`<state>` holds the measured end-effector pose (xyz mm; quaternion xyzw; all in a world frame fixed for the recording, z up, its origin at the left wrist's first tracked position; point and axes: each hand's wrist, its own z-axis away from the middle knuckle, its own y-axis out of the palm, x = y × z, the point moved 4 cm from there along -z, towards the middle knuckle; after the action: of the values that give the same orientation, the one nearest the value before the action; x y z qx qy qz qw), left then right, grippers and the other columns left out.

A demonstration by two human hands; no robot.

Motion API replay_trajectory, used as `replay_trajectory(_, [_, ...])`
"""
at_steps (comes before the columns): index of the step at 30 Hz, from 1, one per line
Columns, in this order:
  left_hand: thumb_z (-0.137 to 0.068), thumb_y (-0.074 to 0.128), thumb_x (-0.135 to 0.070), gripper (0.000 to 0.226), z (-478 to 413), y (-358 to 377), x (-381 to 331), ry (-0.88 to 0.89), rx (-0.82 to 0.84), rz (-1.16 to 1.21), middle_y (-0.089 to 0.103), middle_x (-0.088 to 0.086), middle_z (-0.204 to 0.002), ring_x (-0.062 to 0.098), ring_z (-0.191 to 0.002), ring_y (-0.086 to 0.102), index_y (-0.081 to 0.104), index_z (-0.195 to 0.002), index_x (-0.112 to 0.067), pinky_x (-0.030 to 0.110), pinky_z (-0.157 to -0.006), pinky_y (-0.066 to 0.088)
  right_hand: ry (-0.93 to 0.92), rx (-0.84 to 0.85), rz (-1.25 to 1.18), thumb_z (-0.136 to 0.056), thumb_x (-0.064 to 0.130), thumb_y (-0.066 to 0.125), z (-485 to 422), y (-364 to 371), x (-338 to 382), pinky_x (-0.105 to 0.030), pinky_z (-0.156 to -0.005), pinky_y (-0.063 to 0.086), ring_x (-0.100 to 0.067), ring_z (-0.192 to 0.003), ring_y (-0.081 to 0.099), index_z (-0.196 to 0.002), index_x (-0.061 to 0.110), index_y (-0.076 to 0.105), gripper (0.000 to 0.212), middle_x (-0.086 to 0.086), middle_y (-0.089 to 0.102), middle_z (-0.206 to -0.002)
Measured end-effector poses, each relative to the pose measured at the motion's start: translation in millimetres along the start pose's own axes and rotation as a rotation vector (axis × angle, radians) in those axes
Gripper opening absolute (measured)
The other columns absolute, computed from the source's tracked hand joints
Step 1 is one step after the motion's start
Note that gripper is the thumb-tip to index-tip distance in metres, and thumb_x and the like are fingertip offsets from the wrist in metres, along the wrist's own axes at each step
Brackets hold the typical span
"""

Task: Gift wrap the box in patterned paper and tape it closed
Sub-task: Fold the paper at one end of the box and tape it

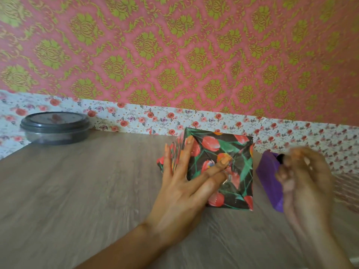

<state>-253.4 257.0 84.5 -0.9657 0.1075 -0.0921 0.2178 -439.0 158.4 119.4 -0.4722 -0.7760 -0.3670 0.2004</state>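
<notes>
One dark lidded container [55,127] stands far left on the counter [77,181], well apart from the work; one left hand [178,183] lies flat, fingers straight, on the one wrapped box [237,152], forefinger and thumb pressing where the folded flaps meet on its upturned, near-square face. One purple block [269,181], probably a tape dispenser, sits just right of the box; one right hand [308,181], blurred, hovers curled at it, its grasp impossible to tell; tape would likely travel leftward to the pinned seam, the right hand being nearer.
</notes>
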Motion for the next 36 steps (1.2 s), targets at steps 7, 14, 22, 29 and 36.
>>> replay_trajectory(7, [-0.065,0.067,-0.004,0.075,-1,-3,-5,-0.036,0.033,-0.079,0.035,-0.018,-0.143,0.041,-0.142,0.005,0.037,-0.131,-0.024,0.062,-0.106,-0.020,-0.127,0.834,0.602,-0.073,0.030,0.075,-21,102,44,-0.019,-0.065,0.051,-0.013,-0.070,0.066,-0.080,0.033,0.074,0.008,0.006,0.073,-0.077])
replay_trajectory(14, [-0.063,0.068,-0.008,0.073,0,-1,-3,-0.033,0.070,-0.087,0.036,-0.018,-0.142,0.038,-0.144,-0.001,0.040,-0.128,-0.026,0.062,-0.105,-0.023,-0.090,1.104,0.895,-0.077,0.014,0.072,-29,134,36,-0.008,-0.053,0.037,0.003,-0.051,0.053,-0.080,0.020,0.076,0.007,0.000,0.071,-0.067])
replay_trajectory(22, [-0.068,0.054,-0.010,0.062,0,-2,-3,-0.021,0.019,-0.123,0.051,-0.017,-0.135,0.034,-0.144,-0.002,0.043,-0.126,-0.025,0.062,-0.106,-0.018,-0.266,0.949,1.181,-0.069,0.027,0.077,-26,140,34,-0.014,-0.045,0.031,0.005,-0.048,0.051,-0.082,0.035,0.066,0.019,0.013,0.061,-0.054])
replay_trajectory(29, [-0.070,0.046,-0.009,0.053,2,-1,-8,0.030,-0.021,-0.154,0.038,-0.014,-0.145,0.023,-0.146,0.001,0.044,-0.122,-0.022,0.059,-0.108,-0.019,-0.350,0.846,1.387,-0.055,0.051,0.066,-26,146,34,-0.028,-0.057,0.044,-0.004,-0.055,0.053,-0.098,0.035,0.047,0.049,0.008,0.059,-0.058])
replay_trajectory(36, [-0.091,0.039,-0.009,0.033,4,0,-17,0.110,-0.092,-0.122,0.039,-0.013,-0.142,0.030,-0.138,0.025,0.047,-0.120,-0.024,0.062,-0.109,-0.012,-0.095,0.867,1.309,-0.038,0.056,0.069,-45,124,27,-0.028,-0.051,0.032,-0.003,-0.045,0.043,-0.087,0.030,0.050,0.058,0.007,0.052,-0.055])
